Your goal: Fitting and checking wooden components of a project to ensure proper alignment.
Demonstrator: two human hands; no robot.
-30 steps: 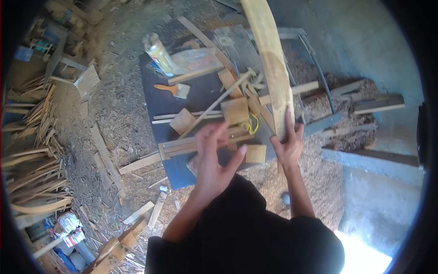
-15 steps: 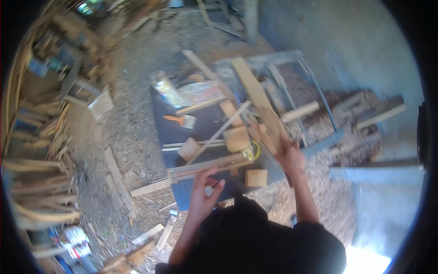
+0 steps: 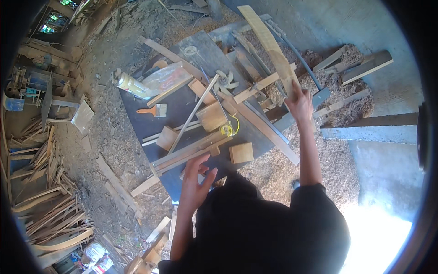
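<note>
My right hand (image 3: pixel 300 105) is closed round the near end of a long, slightly curved wooden board (image 3: pixel 268 41), which points away over the right edge of the dark table (image 3: pixel 175 101). Near the table's front edge, my left hand (image 3: pixel 196 180) holds nothing; its fingers are apart and half curled. Just beyond that hand run long wooden strips (image 3: pixel 191 153). A square wood block (image 3: pixel 241 153) sits to its right. Behind the strips are a larger block (image 3: pixel 212 116) and a yellow coiled cord or tape (image 3: pixel 226 130).
An orange-handled paintbrush (image 3: pixel 153 110), a cylindrical can (image 3: pixel 130 83) and a clear plastic bag (image 3: pixel 169 80) lie on the table's left side. Wood shavings (image 3: pixel 328 160) cover the floor at right, beside a concrete ledge (image 3: pixel 369 132). Scrap wood (image 3: pixel 54 214) is piled at far left.
My right hand has lifted the board off the table and carried it rightward. My left hand stays near the front edge with fingers apart. The whole view has shifted a little.
</note>
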